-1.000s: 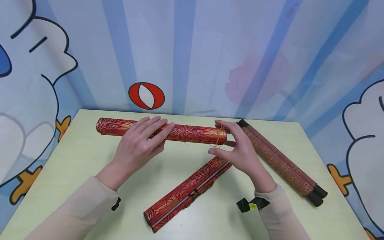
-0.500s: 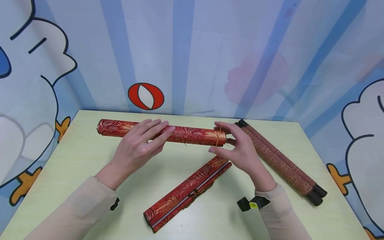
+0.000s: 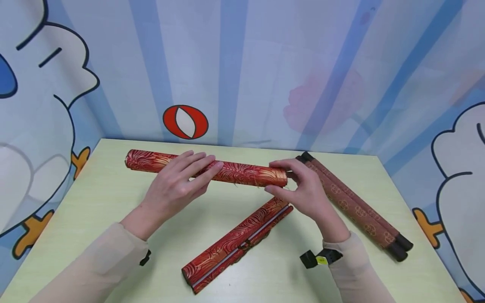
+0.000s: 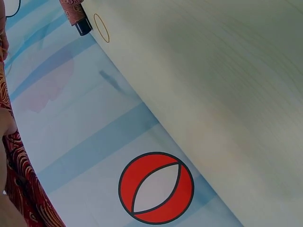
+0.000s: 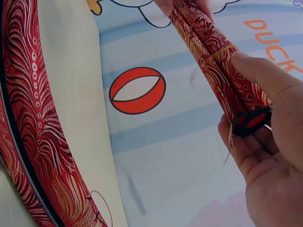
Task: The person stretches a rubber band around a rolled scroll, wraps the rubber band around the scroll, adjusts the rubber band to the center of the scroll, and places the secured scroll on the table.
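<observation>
My left hand (image 3: 178, 181) grips a red-and-gold brocade scroll (image 3: 242, 173) near its middle, fingers over the top. At the scroll's right end my right hand (image 3: 303, 185) holds it between thumb below and fingers above. The right wrist view shows a yellow rubber band (image 5: 225, 51) across the scroll beside my right thumb. Both hands keep the scroll raised over the table. Below it a second red-and-gold scroll (image 3: 235, 248) lies diagonally, with a pale strip along its length. In the left wrist view the held scroll (image 4: 23, 175) shows only at the left edge.
Two brown patterned scrolls (image 3: 352, 206) with black ends lie side by side on the pale table (image 3: 94, 202) at the right. A loose rubber band (image 5: 105, 201) lies near the table's back edge. A cartoon-printed backdrop (image 3: 257, 75) stands right behind the table.
The rubber band, earlier stretched between my right fingers round the scroll's right end, has slipped off the fingers and sits farther left on the scroll. My right hand has closed onto that end.
</observation>
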Available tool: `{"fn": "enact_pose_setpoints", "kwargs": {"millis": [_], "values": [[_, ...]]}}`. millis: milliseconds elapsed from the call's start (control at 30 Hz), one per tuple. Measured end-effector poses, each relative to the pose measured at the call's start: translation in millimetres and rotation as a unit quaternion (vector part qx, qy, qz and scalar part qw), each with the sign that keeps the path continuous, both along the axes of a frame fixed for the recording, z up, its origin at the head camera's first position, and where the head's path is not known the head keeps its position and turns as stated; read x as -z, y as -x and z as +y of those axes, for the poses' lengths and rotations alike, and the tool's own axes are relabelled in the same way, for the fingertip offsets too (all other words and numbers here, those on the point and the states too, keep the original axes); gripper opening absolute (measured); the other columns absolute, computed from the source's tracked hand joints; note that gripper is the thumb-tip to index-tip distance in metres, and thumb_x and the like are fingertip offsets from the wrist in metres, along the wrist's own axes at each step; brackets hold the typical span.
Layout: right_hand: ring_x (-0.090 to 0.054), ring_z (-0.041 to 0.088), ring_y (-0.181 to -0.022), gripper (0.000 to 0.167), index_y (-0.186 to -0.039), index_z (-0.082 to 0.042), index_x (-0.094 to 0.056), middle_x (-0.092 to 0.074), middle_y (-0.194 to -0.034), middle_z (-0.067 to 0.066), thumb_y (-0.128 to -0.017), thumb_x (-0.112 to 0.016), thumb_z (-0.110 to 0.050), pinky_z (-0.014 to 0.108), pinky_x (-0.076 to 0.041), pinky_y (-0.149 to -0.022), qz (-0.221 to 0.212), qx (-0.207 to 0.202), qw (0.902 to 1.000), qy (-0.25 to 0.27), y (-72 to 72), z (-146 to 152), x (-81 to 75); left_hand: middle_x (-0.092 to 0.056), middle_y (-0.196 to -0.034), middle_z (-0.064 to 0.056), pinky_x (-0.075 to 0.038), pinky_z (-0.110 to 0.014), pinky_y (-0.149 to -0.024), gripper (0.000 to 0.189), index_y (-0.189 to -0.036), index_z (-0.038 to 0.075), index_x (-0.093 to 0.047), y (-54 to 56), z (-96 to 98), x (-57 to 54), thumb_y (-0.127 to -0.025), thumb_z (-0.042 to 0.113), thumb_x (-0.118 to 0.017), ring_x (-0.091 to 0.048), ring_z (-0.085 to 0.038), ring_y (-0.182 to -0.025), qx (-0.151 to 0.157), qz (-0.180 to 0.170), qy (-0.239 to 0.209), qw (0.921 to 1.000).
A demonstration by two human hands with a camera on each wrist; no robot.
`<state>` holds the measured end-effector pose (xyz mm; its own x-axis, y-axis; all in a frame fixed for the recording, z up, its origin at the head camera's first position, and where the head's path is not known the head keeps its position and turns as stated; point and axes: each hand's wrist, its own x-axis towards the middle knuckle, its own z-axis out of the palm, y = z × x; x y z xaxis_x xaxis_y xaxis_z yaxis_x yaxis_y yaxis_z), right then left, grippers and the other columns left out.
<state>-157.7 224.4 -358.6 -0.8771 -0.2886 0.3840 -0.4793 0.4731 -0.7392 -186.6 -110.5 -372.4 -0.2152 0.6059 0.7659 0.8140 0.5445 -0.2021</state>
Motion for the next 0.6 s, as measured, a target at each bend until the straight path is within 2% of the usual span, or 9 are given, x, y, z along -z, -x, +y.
{"fn": "enact_pose_setpoints", "kwargs": {"millis": [167, 400, 500, 600], "values": [[-0.064, 0.022, -0.117, 0.051, -0.135, -0.007, -0.07, -0.066, -0.131, 0.009, -0.087, -0.088, -0.005, 0.025, -0.053, -0.103, 0.044, 0.007, 0.999, -0.008, 0.6, -0.4, -0.5, -0.076, -0.126, -0.016, -0.059, -0.055, -0.102, 0.069, -0.14, 0.008, -0.07, 0.5, -1.4, -0.5, -0.075, -0.001, -0.094, -0.072, -0.037, -0.113, -0.002, -0.004, 0.001, 1.0], [-0.06, 0.027, -0.126, 0.052, -0.138, -0.012, -0.07, -0.064, -0.136, 0.01, -0.089, -0.086, -0.011, 0.051, -0.049, -0.107, 0.118, 0.045, 0.9916, -0.026, -0.1, 3.7, 0.6, -0.076, -0.125, -0.017, -0.06, -0.055, -0.1, 0.066, -0.139, 0.007, -0.07, 0.5, -3.1, 0.0, -0.077, -0.001, -0.092, -0.072, -0.037, -0.112, -0.009, -0.001, 0.0, 1.0], [-0.06, 0.03, -0.127, 0.048, -0.137, -0.011, -0.071, -0.065, -0.136, 0.011, -0.094, -0.084, -0.028, 0.052, -0.049, -0.105, 0.153, 0.052, 0.9862, -0.034, -2.2, 3.4, -2.4, -0.075, -0.126, -0.017, -0.059, -0.056, -0.1, 0.066, -0.139, 0.007, -0.07, 0.4, -2.6, 0.1, -0.077, 0.0, -0.092, -0.072, -0.038, -0.112, -0.017, 0.0, 0.005, 0.9998], [-0.06, 0.034, -0.121, 0.05, -0.133, -0.009, -0.072, -0.067, -0.13, 0.014, -0.101, -0.075, -0.046, 0.047, -0.049, -0.1, 0.206, 0.055, 0.9758, -0.046, -4.8, 0.4, -5.4, -0.075, -0.127, -0.018, -0.059, -0.056, -0.1, 0.066, -0.139, 0.008, -0.07, 0.5, -2.0, 0.4, -0.077, 0.001, -0.093, -0.072, -0.038, -0.113, -0.025, 0.0, 0.011, 0.9996]]}}
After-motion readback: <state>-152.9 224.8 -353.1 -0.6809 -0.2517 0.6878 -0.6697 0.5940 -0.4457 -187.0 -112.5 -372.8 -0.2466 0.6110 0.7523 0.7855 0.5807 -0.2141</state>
